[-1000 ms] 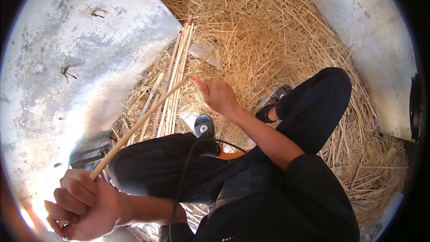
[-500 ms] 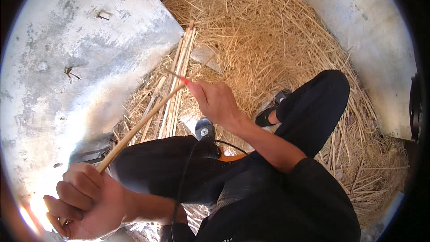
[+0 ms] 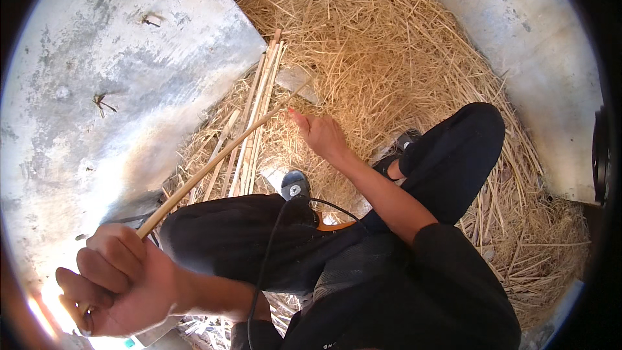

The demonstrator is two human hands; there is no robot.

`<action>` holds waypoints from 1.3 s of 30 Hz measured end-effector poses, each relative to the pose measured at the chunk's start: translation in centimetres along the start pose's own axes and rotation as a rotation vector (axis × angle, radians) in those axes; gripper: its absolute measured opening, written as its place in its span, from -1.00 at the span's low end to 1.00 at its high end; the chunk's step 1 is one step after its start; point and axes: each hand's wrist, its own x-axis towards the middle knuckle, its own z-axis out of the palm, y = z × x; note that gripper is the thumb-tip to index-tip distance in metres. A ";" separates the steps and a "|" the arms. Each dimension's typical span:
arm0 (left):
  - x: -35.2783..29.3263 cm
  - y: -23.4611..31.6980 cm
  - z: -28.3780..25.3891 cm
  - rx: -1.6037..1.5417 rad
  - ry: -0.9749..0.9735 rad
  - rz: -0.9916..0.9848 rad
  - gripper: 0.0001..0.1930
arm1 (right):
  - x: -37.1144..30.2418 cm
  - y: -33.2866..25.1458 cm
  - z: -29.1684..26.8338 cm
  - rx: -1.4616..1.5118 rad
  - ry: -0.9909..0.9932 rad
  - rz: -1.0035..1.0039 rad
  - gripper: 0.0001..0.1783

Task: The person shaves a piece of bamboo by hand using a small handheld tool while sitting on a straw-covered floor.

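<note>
My left hand [image 3: 123, 279], at the lower left, is closed around the near end of a long, thin, light-brown stick [image 3: 207, 167]. The stick slants up and away to the right, narrowing toward its far end. Close to that far part is my right hand [image 3: 324, 135], its fingers curled in. A small red bit [image 3: 292, 113] shows at its fingertips, beside the stick. The narrow dark blade-like tool seen there earlier cannot be made out now; whether the right fingers touch the stick is unclear.
Several long pale strips [image 3: 259, 113] lie beside a weathered grey-white slab [image 3: 175, 58]. Straw-like shavings [image 3: 389, 52] cover the ground. A grey wall [image 3: 538, 58] curves on the right. My bent black-clad legs [image 3: 220, 230] frame the work, with a dark cable [image 3: 269, 246] across them.
My right hand has moved a little to the right and away along the stick, and the blade-like tool no longer shows. My left hand has shifted slightly left, still gripping the stick.
</note>
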 end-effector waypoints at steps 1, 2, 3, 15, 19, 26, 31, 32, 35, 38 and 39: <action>0.1 0.1 -0.2 0.017 -0.046 -0.023 -0.60 | 0.3 1.4 0.2 -0.030 -0.019 0.051 -0.39; 0.4 0.1 -0.3 0.025 -0.088 -0.041 -0.60 | 1.2 1.9 0.4 -0.053 -0.042 0.090 -0.39; 0.3 0.2 -0.7 0.030 -0.129 -0.068 -0.60 | 0.3 -0.6 -1.4 0.056 -0.085 0.119 -0.35; -0.1 -0.1 0.6 0.248 0.178 0.041 -0.59 | 0.3 1.7 0.6 0.049 0.086 0.036 -0.34; 0.6 -0.5 1.6 0.391 0.205 0.015 -0.60 | 1.0 1.5 1.7 0.043 0.132 -0.071 -0.24; 0.9 -1.8 2.5 0.479 0.488 0.141 -0.60 | 3.3 4.0 3.7 -0.007 0.189 -0.108 -0.36; 1.9 -1.5 2.8 0.514 0.505 0.034 -0.59 | 4.2 7.7 3.9 -0.100 0.096 -0.023 -0.20; 2.2 -1.7 2.9 0.520 0.512 0.057 -0.59 | 5.4 9.4 4.9 -0.184 0.188 0.017 -0.19; 2.2 -2.8 2.3 0.483 0.556 0.084 -0.61 | 8.0 4.4 2.5 -0.111 -0.001 0.046 -0.35; 2.1 -2.8 2.6 0.437 0.602 0.026 -0.61 | 6.7 4.0 2.5 -0.074 -0.008 -0.025 -0.42; 2.2 -2.9 3.0 0.446 0.614 0.029 -0.62 | 6.5 4.3 2.3 -0.092 -0.042 -0.051 -0.39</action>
